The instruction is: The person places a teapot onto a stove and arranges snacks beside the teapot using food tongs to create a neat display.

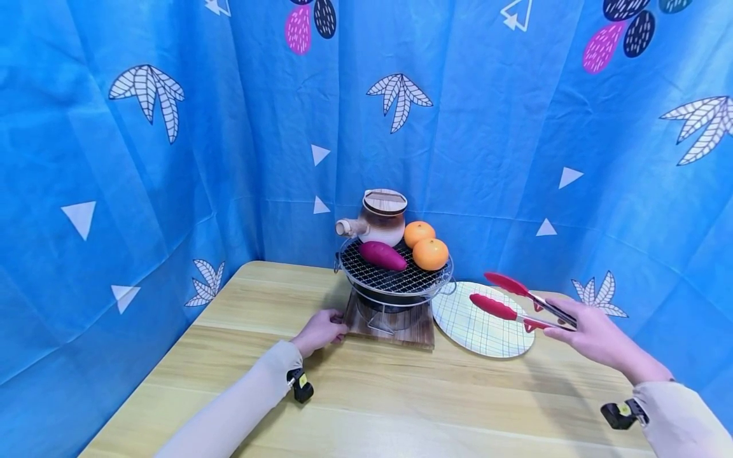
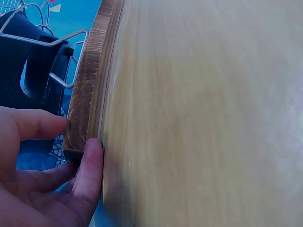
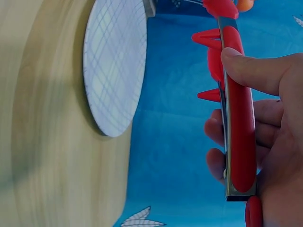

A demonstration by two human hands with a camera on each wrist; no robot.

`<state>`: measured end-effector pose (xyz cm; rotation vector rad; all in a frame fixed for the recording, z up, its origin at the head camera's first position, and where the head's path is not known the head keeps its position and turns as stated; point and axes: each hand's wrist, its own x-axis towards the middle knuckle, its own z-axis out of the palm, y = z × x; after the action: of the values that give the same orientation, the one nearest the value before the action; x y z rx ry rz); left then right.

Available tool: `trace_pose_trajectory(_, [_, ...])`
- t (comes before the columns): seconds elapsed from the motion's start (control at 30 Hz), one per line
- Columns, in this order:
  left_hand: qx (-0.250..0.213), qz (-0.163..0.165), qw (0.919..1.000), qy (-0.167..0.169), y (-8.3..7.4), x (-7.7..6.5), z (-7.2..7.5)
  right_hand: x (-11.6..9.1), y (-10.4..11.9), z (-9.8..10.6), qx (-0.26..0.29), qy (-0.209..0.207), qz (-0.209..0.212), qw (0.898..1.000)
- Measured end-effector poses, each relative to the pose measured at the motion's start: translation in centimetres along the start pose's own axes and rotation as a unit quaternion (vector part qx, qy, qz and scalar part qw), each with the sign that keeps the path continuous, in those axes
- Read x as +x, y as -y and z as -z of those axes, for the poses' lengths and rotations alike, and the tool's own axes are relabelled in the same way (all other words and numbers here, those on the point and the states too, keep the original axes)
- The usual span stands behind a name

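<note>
My left hand [image 1: 322,331] is at the near left corner of a brown wooden board [image 1: 418,332], thumb on one face and fingers round its edge, pinching it. On that board stands a small black grill stove [image 2: 33,71] topped by a round wire grate [image 1: 366,273]. A purple sweet potato [image 1: 382,256] and two oranges [image 1: 431,254] lie on the grate beside a clay pot [image 1: 385,222] with a wooden lid and side handle. My right hand [image 1: 598,334] grips red-tipped metal tongs [image 3: 240,118], their arms apart with nothing between, over the right part of a checked plate [image 1: 481,324].
The pale wooden table [image 1: 366,401] ends at the back against a blue patterned curtain [image 1: 475,127], which also hangs at the left. The plate lies right of the board, close to its edge. Wire handles [image 1: 448,287] stick out from the grate's sides.
</note>
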<state>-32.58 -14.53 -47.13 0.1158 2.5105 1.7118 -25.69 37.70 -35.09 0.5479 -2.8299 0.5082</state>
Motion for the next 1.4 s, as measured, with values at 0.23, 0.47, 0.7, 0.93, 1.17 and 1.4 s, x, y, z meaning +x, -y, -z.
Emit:
trace_pose_trajectory(0.23, [-0.001, 0.001, 1.0000, -0.001, -0.1, -0.1, -0.1, -0.3, -1.4, -1.2, -0.001, 0.003, -0.014, 1.000])
trace_pose_trajectory(0.47, [0.010, 0.000, 0.9999, -0.004, -0.2, 0.0, 0.0, -0.4, -2.6, -1.7, 0.007, 0.007, -0.023, 1.000])
trace_pose_trajectory(0.7, [0.006, 0.004, 1.0000, -0.003, -0.3, -0.1, 0.0, -0.7, -4.0, -2.7, 0.017, 0.014, -0.051, 0.998])
trace_pose_trajectory(0.93, [0.006, 0.003, 1.0000, -0.002, -0.3, -0.2, -0.1, -0.9, -5.2, -3.6, 0.020, 0.019, -0.057, 0.998])
trace_pose_trajectory(1.17, [0.001, -0.001, 1.0000, -0.003, -0.5, -0.3, -0.1, -1.1, -6.2, -4.1, 0.026, 0.027, -0.070, 0.997])
trace_pose_trajectory(1.4, [0.002, 0.004, 1.0000, -0.005, -0.3, -0.3, -0.1, -1.3, -7.2, -4.7, 0.041, 0.045, -0.083, 0.995])
